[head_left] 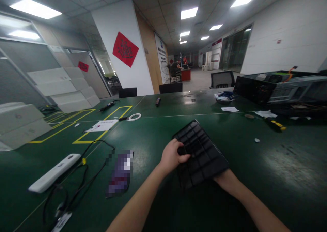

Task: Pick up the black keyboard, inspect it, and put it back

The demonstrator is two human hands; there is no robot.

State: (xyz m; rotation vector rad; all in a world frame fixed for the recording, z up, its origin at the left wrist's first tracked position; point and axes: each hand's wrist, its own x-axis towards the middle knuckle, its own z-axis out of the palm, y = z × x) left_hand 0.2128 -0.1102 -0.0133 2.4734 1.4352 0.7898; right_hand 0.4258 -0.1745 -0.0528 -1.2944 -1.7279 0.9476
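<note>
A black plastic tray (201, 147) with a grid of small compartments is held tilted above the green table (158, 129), near its front edge. My left hand (171, 156) grips the tray's left edge, fingers curled over it. My right hand (226, 179) is under the tray's lower right corner, and its fingers are hidden behind the tray.
A white power strip (55, 172) with black cables (84, 177) lies at front left beside a blurred-out object (121, 172). A black open computer case (281, 87) stands at back right. Paper scraps, a bowl (224, 97), a yellow-black tool (276, 124) and a white tape ring (134, 116) lie farther back.
</note>
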